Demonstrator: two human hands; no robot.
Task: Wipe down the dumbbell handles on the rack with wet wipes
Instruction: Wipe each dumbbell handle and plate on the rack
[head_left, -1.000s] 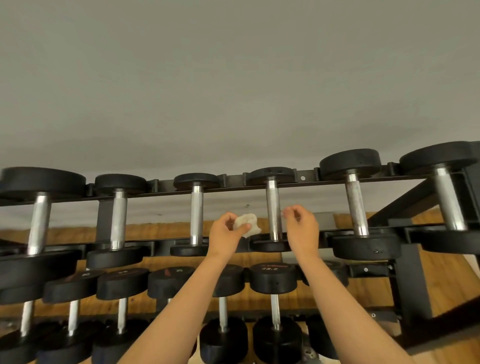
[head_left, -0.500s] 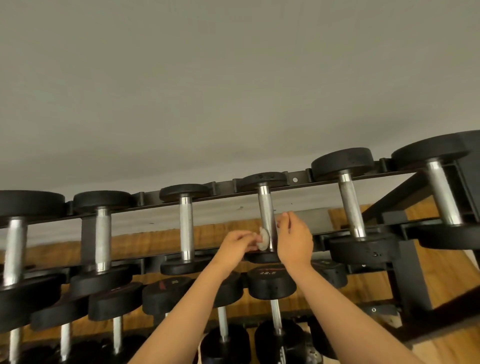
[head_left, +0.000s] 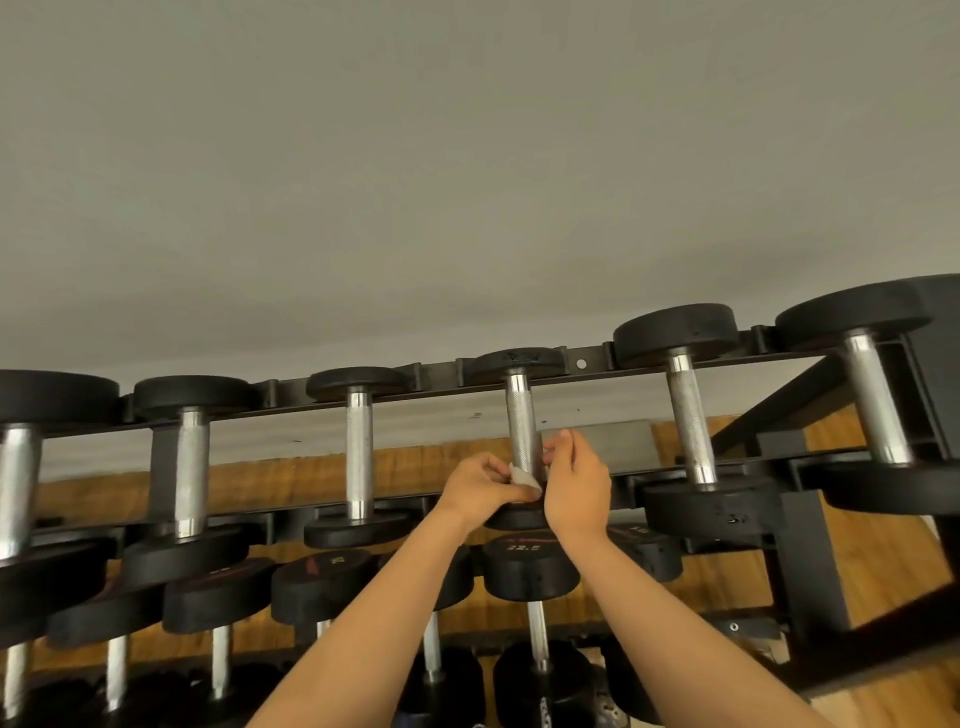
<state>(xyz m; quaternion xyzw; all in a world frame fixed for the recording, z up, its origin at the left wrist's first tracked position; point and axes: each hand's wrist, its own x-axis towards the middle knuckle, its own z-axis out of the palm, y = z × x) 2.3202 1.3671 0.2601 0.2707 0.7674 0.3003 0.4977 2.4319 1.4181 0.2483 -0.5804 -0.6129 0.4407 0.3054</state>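
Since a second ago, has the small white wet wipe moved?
Yes: the white wet wipe went right, from beside the knurled steel dumbbell handle onto its lower end.

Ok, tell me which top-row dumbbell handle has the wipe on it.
The fourth handle from the left on the top row: the left hand pinches a white wet wipe against its lower end. The other handles are bare.
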